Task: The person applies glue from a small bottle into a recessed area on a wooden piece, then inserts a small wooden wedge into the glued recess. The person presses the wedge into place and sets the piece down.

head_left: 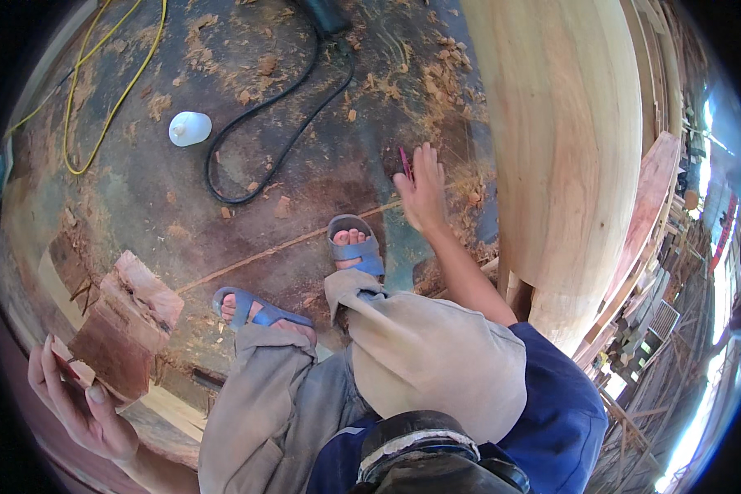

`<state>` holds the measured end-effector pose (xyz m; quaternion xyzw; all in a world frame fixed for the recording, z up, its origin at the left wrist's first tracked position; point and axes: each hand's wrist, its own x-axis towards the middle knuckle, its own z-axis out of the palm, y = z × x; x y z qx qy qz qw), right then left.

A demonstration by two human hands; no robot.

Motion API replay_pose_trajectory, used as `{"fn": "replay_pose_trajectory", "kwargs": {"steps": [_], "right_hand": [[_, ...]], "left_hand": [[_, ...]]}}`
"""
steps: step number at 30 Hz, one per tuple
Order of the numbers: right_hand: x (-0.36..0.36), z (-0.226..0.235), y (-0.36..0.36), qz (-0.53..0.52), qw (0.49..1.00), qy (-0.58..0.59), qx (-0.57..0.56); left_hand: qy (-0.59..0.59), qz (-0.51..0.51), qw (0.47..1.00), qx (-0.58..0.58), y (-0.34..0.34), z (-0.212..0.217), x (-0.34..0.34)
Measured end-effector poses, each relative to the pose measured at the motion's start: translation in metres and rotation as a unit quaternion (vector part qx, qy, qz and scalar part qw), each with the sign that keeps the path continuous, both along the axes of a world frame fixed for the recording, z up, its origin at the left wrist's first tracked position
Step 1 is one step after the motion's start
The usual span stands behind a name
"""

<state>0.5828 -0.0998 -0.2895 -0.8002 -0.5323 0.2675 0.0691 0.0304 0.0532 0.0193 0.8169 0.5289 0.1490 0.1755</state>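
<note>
Low at the left, my left hand (86,416) has its fingers and thumb closed on a small flat piece (72,365) with a pale face and a red edge. Its kind is hard to make out. Right beside it stands a brown wooden block (117,350) with a rough, split top. My right hand (422,193) reaches down near the floor, fingers stretched out and thumb apart. A thin pink stick-like thing (405,163) shows between the thumb and forefinger; whether the hand touches it cannot be told.
A large, smooth curved wooden piece (568,140) rises close on the right. A black cable (259,198) loops over the shaving-strewn floor (305,156) from a dark tool (325,15). Farther left are a white bottle (190,129) and a yellow cord (72,107). My sandalled feet (356,243) stand between.
</note>
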Motion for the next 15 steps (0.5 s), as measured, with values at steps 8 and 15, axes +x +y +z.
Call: {"fn": "replay_pose_trajectory", "kwargs": {"steps": [8,15], "right_hand": [[0.004,-0.03,0.078,-0.093,0.984,-0.116,0.1],[0.0,-0.03,0.127,-0.077,0.968,0.067,0.228]], "left_hand": [[0.002,0.014,1.0,-0.003,0.0,0.002,0.006],[-0.028,0.041,0.999,-0.011,-0.004,-0.004,0.002]]}}
